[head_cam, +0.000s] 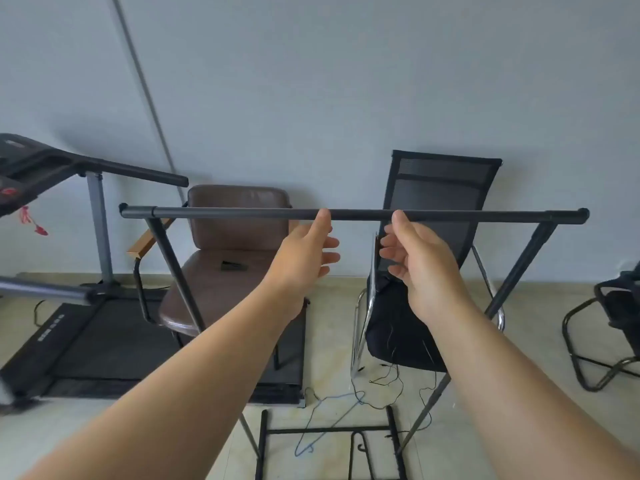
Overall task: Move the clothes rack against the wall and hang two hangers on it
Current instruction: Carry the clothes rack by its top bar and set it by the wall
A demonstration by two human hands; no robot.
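The black clothes rack's top bar (pixel 242 213) runs level across the view, in front of two chairs at the wall. Its slanted legs spread down to the floor on both sides. My left hand (pixel 308 251) and my right hand (pixel 419 258) are raised at the middle of the bar, close together. The fingers of both are spread below the bar and the thumb tips reach its height; neither hand is closed around it. A blue wire hanger (pixel 329 424) lies on the floor under the rack. No hanger hangs on the bar.
A brown padded chair (pixel 235 237) and a black mesh chair (pixel 446 188) stand against the pale wall behind the rack. A treadmill (pixel 86 327) fills the left. Another black chair (pixel 616 313) is at the right edge. Thin cables (pixel 391 386) and a black floor frame (pixel 263 445) lie below.
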